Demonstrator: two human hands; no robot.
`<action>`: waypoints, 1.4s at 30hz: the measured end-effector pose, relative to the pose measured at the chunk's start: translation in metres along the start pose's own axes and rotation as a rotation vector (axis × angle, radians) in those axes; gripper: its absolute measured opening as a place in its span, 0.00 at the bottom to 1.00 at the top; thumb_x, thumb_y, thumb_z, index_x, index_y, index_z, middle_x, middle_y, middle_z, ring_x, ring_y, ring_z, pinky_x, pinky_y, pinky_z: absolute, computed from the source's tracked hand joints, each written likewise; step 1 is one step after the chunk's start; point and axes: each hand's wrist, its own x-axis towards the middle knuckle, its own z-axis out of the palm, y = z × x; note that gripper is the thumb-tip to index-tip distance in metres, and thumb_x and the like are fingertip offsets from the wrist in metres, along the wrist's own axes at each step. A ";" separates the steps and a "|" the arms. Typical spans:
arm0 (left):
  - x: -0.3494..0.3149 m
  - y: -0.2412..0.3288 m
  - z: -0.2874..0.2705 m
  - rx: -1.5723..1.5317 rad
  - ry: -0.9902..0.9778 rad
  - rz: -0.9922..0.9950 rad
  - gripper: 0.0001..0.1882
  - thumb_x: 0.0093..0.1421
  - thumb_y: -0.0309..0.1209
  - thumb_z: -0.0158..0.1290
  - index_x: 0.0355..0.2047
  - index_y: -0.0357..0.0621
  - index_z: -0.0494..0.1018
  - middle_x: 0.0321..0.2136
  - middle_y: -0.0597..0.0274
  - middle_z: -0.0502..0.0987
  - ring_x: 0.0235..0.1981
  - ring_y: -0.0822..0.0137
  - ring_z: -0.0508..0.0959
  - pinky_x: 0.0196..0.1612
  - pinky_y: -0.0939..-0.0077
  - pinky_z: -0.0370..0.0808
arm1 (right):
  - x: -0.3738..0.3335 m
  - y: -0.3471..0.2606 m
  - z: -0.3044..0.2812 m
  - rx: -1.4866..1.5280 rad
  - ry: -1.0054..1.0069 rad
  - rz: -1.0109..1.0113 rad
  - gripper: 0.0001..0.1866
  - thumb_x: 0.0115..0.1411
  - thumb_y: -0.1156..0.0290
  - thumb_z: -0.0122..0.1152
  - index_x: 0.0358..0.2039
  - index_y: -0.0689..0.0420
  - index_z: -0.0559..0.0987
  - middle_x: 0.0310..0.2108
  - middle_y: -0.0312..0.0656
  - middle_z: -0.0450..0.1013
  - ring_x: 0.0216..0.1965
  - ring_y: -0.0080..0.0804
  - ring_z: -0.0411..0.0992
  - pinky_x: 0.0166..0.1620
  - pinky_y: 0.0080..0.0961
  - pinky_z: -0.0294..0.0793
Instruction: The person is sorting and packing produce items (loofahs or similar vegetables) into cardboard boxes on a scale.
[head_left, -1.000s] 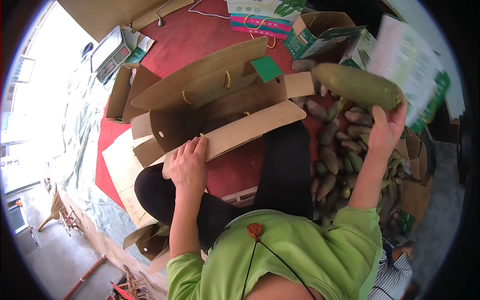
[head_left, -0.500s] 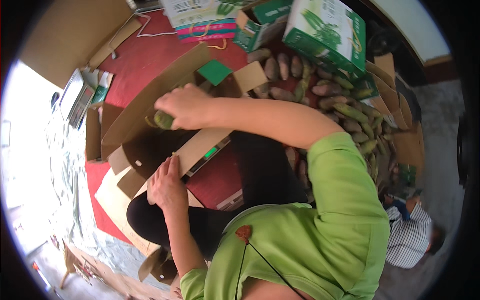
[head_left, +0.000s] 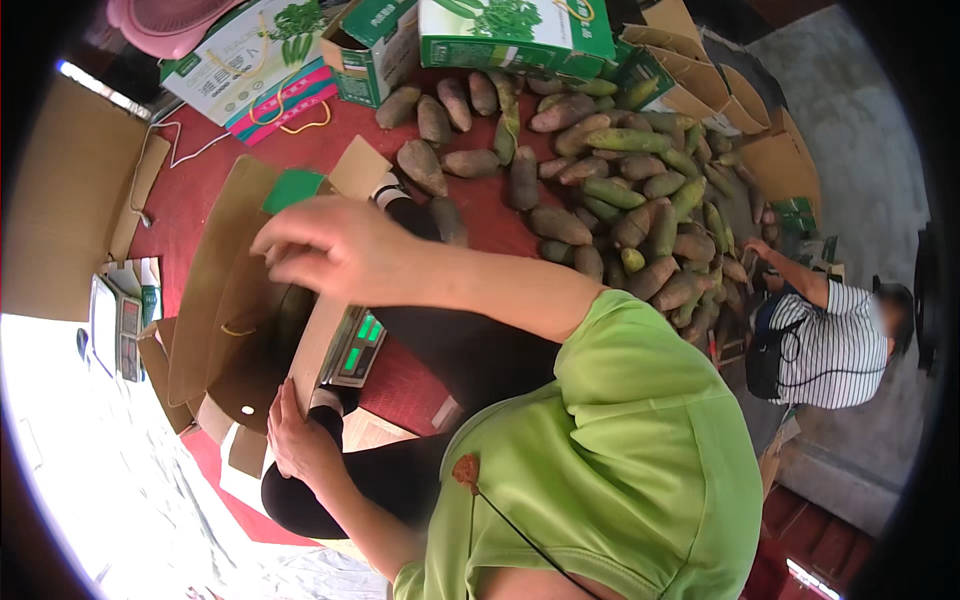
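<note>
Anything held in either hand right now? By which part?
Left hand is at the near end of a flap of the open carton; gripping or just resting, can't tell. Right hand, blurred over the carton, shows nothing held.

Okay, so print-wise: the white-and-green carton up at 12 o'clock has pale lettering along its green front. Around 11, there's dark lettering next to the veggie artwork on a white gift carton, plus pale print on the small green carton between them. Green digits glow on the digital scale near 8. The other scale, at 9, has panel markings too tiny to make out.
</note>
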 end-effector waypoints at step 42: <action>-0.002 0.004 -0.009 -0.027 0.001 -0.069 0.22 0.51 0.20 0.49 0.47 0.51 0.75 0.46 0.61 0.76 0.48 0.57 0.75 0.50 0.64 0.71 | -0.368 0.095 -0.260 -1.549 -0.321 1.250 0.24 0.44 0.72 0.67 0.43 0.52 0.70 0.46 0.41 0.66 0.51 0.42 0.66 0.47 0.44 0.70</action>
